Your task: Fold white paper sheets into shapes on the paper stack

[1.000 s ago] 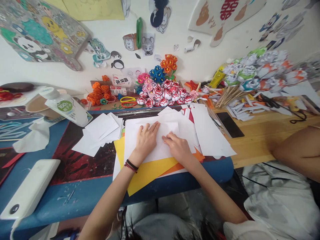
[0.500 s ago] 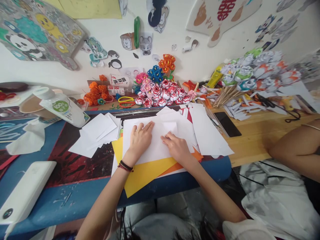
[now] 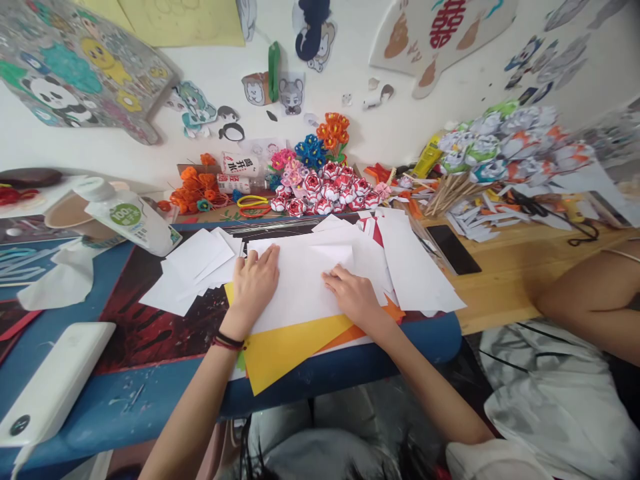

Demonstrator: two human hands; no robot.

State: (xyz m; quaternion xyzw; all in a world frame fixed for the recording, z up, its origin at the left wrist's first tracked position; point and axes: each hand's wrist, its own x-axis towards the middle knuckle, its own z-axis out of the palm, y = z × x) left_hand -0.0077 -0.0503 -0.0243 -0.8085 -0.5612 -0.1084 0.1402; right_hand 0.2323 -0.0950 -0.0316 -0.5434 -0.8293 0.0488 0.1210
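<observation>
A large white sheet of paper [image 3: 300,293] lies in front of me, over yellow paper [image 3: 285,353] and a bit of orange paper [image 3: 395,310]. My left hand [image 3: 256,283] rests flat on the sheet's left part, fingers stretched out. My right hand [image 3: 353,293] is closed, its fingers drawn together at the lower edge of a small white folded piece of paper [image 3: 337,255] on the sheet. The fingertips hide part of that edge. To the left lies a loose pile of smaller white paper pieces [image 3: 200,257]; more white sheets [image 3: 420,267] lie on the right.
Paper flowers [image 3: 330,187] line the back by the wall. A white bottle [image 3: 133,217] leans at the left, with a white power bank [image 3: 60,380] nearer me. A black phone [image 3: 454,250] and thin sticks [image 3: 445,193] lie right. Another person's leg [image 3: 590,293] is at the right edge.
My left hand has slid left across the white sheet, uncovering its middle. My right hand stays at the folded paper; the view has shifted slightly.
</observation>
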